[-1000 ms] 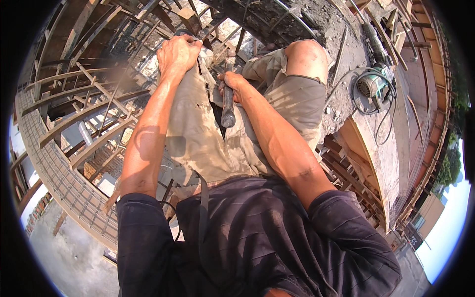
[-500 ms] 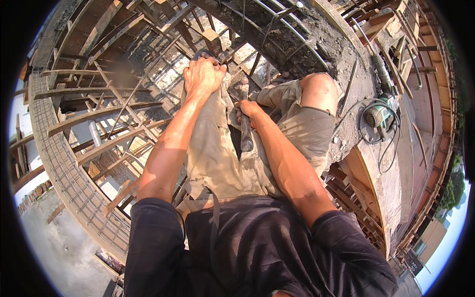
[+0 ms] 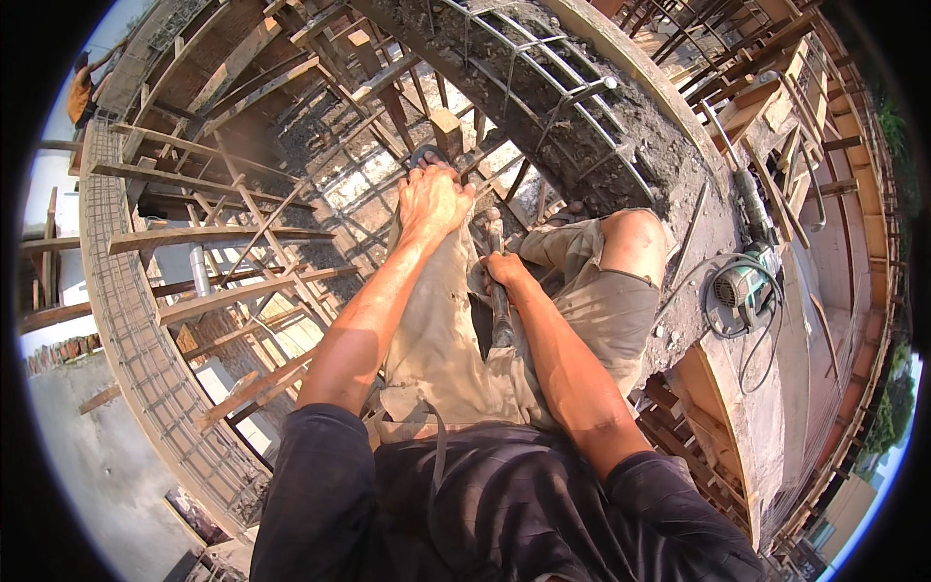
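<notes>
The right hand (image 3: 504,270) grips a long, dark, bar-shaped hand tool (image 3: 500,318) around its middle, with the fingers wrapped closed on the shaft. The hand tool is positioned between the thighs, in front of the torn beige trousers (image 3: 427,325); one end points toward the waist, the other away from the body. Contact between the hand tool and the fabric cannot be determined.

The left hand (image 3: 436,202) rests palm down at the left knee, near the far end of the hand tool but apart from it. Its fingers bend forward over the knee; the fingertips are partly hidden, so their spread cannot be determined.

To the right, a green-and-black corded power tool (image 3: 734,287) lies on a rough grey concrete surface (image 3: 679,291). Ahead, bare steel reinforcing bars (image 3: 543,44) run along a curved beam. To the left, brown timber slats (image 3: 218,238) extend inward from a curved strip of steel mesh (image 3: 136,310).
</notes>
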Action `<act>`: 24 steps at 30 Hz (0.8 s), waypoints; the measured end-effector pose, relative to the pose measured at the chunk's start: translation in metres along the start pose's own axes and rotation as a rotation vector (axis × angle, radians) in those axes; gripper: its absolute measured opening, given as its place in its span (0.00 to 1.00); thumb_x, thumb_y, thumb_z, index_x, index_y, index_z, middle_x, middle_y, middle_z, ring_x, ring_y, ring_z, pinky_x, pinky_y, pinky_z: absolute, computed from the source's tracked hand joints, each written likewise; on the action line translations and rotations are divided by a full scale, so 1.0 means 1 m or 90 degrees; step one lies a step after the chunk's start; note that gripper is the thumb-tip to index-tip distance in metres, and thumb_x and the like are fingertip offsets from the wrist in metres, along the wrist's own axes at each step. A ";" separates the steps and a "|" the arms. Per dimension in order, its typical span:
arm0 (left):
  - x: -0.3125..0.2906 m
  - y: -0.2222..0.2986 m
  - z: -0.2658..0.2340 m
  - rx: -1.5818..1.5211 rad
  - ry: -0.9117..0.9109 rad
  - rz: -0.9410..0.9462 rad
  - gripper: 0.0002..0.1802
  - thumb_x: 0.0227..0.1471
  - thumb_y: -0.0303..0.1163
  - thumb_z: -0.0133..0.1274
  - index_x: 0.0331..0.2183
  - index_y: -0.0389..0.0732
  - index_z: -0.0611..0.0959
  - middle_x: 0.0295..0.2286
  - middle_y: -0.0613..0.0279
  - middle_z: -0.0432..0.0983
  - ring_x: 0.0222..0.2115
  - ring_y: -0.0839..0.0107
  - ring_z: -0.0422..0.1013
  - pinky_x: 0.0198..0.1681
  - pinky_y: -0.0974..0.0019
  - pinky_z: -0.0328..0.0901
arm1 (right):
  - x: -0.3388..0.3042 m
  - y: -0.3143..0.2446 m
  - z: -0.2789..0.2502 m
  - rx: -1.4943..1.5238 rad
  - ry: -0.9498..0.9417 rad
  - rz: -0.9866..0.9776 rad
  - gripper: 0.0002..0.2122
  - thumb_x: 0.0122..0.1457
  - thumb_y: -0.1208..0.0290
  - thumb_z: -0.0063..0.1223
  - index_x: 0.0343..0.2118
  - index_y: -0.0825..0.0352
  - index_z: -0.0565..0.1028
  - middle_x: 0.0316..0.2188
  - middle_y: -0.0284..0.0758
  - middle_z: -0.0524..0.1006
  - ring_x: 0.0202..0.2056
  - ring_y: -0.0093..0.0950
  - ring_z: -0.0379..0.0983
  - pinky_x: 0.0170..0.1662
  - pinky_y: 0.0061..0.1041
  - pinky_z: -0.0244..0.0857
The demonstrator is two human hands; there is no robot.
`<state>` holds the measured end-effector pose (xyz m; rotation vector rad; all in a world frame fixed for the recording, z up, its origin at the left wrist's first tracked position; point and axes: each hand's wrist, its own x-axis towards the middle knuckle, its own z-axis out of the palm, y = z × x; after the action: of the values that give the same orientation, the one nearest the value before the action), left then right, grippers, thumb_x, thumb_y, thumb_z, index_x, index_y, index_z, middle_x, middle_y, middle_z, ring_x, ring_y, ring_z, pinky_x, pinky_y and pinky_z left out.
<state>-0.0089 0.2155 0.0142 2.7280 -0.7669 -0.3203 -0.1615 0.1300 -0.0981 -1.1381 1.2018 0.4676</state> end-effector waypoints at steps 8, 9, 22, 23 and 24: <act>0.003 0.007 0.000 -0.010 -0.025 -0.017 0.20 0.48 0.50 0.55 0.39 0.50 0.88 0.44 0.54 0.79 0.50 0.54 0.70 0.57 0.50 0.59 | 0.027 0.015 0.000 -0.073 0.018 0.001 0.13 0.63 0.66 0.49 0.38 0.74 0.78 0.16 0.39 0.73 0.14 0.32 0.68 0.17 0.34 0.63; 0.005 0.012 -0.002 -0.012 -0.015 -0.006 0.20 0.48 0.50 0.56 0.39 0.51 0.88 0.44 0.55 0.79 0.49 0.55 0.70 0.57 0.50 0.59 | 0.045 0.022 -0.004 -0.088 0.037 -0.009 0.14 0.63 0.66 0.49 0.38 0.74 0.78 0.16 0.38 0.73 0.13 0.32 0.68 0.17 0.34 0.63; 0.000 -0.002 -0.011 -0.054 -0.029 -0.035 0.22 0.51 0.49 0.56 0.42 0.45 0.87 0.46 0.54 0.78 0.49 0.55 0.70 0.56 0.48 0.58 | -0.195 -0.094 -0.057 0.245 -0.031 -0.360 0.08 0.63 0.68 0.54 0.32 0.63 0.66 0.21 0.27 0.66 0.16 0.18 0.64 0.17 0.20 0.59; 0.001 -0.004 -0.006 -0.051 -0.021 -0.026 0.22 0.50 0.49 0.56 0.42 0.44 0.87 0.46 0.54 0.78 0.49 0.54 0.70 0.56 0.47 0.58 | -0.217 -0.106 -0.067 0.207 -0.001 -0.433 0.09 0.63 0.68 0.53 0.33 0.63 0.66 0.21 0.27 0.66 0.16 0.18 0.64 0.17 0.20 0.59; 0.002 -0.005 -0.002 -0.046 -0.017 -0.018 0.22 0.50 0.49 0.56 0.41 0.44 0.87 0.47 0.53 0.78 0.49 0.54 0.70 0.56 0.46 0.58 | -0.238 -0.120 -0.075 0.164 0.039 -0.488 0.08 0.64 0.68 0.53 0.34 0.64 0.66 0.20 0.27 0.66 0.16 0.17 0.64 0.17 0.20 0.60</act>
<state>-0.0045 0.2188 0.0146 2.6731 -0.7106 -0.3840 -0.1862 0.0776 0.1725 -1.2870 0.7611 -0.2987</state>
